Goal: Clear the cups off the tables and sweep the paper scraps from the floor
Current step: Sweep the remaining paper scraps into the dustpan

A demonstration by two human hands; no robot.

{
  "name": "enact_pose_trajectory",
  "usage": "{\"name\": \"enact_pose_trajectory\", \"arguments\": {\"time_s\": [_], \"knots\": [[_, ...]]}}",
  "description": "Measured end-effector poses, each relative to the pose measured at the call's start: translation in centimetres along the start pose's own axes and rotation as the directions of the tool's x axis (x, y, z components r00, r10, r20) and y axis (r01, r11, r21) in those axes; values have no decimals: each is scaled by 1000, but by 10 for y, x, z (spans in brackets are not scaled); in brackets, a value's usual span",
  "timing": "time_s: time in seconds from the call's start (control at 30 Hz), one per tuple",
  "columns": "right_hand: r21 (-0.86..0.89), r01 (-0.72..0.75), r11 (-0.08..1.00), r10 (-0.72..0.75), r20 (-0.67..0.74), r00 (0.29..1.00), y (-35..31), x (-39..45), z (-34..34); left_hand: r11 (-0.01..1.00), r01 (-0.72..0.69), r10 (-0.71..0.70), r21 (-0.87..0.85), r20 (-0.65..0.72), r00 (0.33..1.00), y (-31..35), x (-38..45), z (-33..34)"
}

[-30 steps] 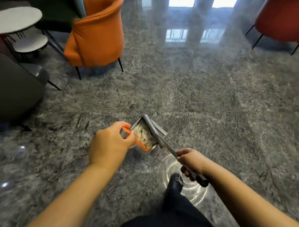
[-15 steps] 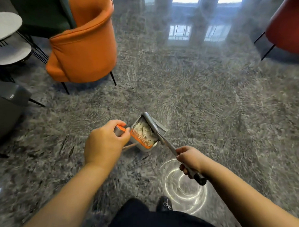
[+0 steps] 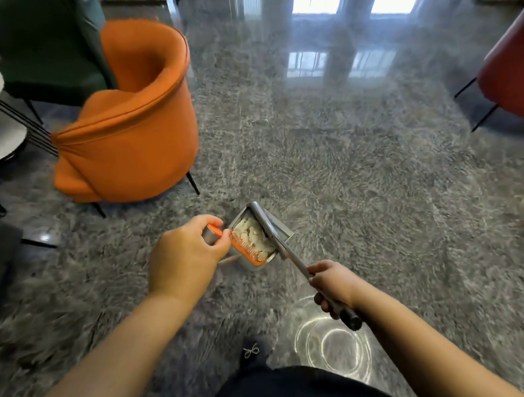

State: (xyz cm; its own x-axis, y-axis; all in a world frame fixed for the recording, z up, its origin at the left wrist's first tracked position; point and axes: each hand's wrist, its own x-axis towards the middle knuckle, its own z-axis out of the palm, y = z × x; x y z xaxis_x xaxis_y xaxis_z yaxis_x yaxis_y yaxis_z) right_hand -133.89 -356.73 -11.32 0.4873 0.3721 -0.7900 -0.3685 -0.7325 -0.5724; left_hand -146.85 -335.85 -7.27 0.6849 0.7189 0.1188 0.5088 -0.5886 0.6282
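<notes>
A grey dustpan [image 3: 279, 231] with an orange comb edge hangs over the floor in front of me, and pale paper scraps [image 3: 251, 234] lie heaped inside it. My right hand [image 3: 330, 284] grips the dustpan's long grey handle [image 3: 291, 259] near its black end. My left hand [image 3: 187, 259] holds the grey, orange-tipped top of a broom handle [image 3: 211, 234] just left of the pan. The broom's lower part is hidden behind my hand. No cups are in view.
An orange armchair [image 3: 128, 126] stands close at the left, with a dark green chair [image 3: 42, 35] behind it. White round tables [image 3: 2, 133] sit at the far left edge. A red chair [image 3: 518, 65] is at the right. The glossy grey marble floor [image 3: 361, 160] stretches ahead.
The view has shifted forward and left, so the orange armchair now looms larger and closer. Both hands keep their grips on the broom and dustpan handles.
</notes>
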Motion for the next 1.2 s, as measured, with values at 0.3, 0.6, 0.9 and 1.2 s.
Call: {"name": "enact_pose_trajectory", "arguments": {"time_s": [0.3, 0.6, 0.9, 1.2], "knots": [[47, 33, 998, -32, -26, 999, -133, 113, -63, 998, -48, 48, 31, -3, 999, 27, 186, 36], [-9, 32, 999, -32, 10, 999, -281, 254, -168, 1000, 15, -14, 25, -46, 999, 68, 379, 103], [13, 25, 1000, -25, 31, 999, -430, 360, -228, 999, 45, -44, -1, -130, 991, 82, 552, 133], [-23, -3, 1000, 4, 23, 1000, -579, 486, -259, 999, 40, -38, 20, -71, 997, 69, 753, 157]]}}
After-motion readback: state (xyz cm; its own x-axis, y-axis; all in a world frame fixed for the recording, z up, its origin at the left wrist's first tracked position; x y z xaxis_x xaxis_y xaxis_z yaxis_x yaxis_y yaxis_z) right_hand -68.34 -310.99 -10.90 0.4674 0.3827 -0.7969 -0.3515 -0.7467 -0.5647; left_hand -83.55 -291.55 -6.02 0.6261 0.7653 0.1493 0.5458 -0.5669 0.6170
